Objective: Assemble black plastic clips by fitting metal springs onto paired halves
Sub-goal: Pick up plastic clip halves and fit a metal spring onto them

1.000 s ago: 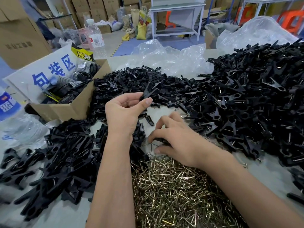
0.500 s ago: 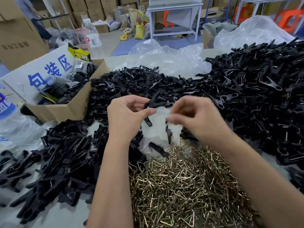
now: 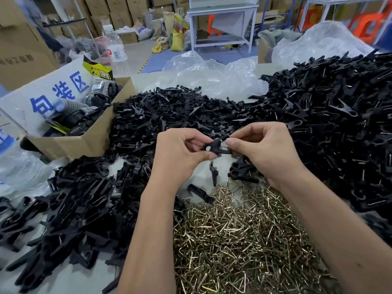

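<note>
While both hands meet above a bare patch of the pale worktop (image 3: 63,279), the left hand (image 3: 180,153) pinches a pair of black plastic clip halves (image 3: 215,146) between thumb and curled fingers, holding them up clear of the heaps, probably so the halves stay aligned. The right hand (image 3: 269,149) has its fingers clenched on something at the pair's far end, where a glint of wire shows (likely a spring, though it is too small to be sure). Just below the wrists lies the heap of brass-coloured bent wire springs (image 3: 239,240), close enough for a quick reach. Loose black halves (image 3: 165,115) are piled beyond and to the left, while a larger mound of black clips (image 3: 339,115), many showing wire, rises to the right, seemingly the finished pile. An open brown cardboard box (image 3: 89,141) stands at the left.
</note>
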A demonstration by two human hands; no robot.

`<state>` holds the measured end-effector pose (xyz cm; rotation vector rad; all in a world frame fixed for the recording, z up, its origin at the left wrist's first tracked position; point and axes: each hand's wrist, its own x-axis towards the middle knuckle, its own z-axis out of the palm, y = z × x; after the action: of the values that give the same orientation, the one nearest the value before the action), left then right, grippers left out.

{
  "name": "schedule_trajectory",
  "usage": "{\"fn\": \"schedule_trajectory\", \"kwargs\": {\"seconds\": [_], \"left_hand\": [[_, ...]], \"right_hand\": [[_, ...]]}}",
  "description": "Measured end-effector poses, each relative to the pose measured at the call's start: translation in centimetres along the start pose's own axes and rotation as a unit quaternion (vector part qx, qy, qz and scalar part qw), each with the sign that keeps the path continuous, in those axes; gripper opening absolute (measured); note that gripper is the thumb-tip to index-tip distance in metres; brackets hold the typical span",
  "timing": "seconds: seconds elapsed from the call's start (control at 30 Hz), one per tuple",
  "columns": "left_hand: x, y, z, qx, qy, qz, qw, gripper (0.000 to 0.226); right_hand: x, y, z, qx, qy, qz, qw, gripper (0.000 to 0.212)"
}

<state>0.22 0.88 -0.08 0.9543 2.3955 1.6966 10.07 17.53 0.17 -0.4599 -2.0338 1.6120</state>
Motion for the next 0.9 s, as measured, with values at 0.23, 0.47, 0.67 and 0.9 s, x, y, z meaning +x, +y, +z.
{"fn": "schedule_trajectory", "kwargs": {"seconds": [0.23,0.47,0.67,0.9], "left_hand": [[0.0,-0.1,-0.1,0.0,-0.006,-0.002,1.0,0.035],[0.1,-0.1,0.2,-0.005,-0.021,0.01,1.0,0.036],[0.0,0.3,-0.2,-0.068,-0.043,0.026,0.996,0.034],[-0.2,1.1,0.1,-0.154,-0.051,0.027,0.986,0.064]], "right_hand": [[0.3,0.3,-0.5,-0.017,-0.019,0.014,1.0,0.013],[0.2,0.2,-0.3,-0.03,-0.009,0.029,0.999,0.015],[0.0,-0.5,-1.2,0.211,-0.142,0.164,0.953,0.038],[0.1,-0.5,-2.3,0.291,-0.332,0.2,0.875,0.056]]}}
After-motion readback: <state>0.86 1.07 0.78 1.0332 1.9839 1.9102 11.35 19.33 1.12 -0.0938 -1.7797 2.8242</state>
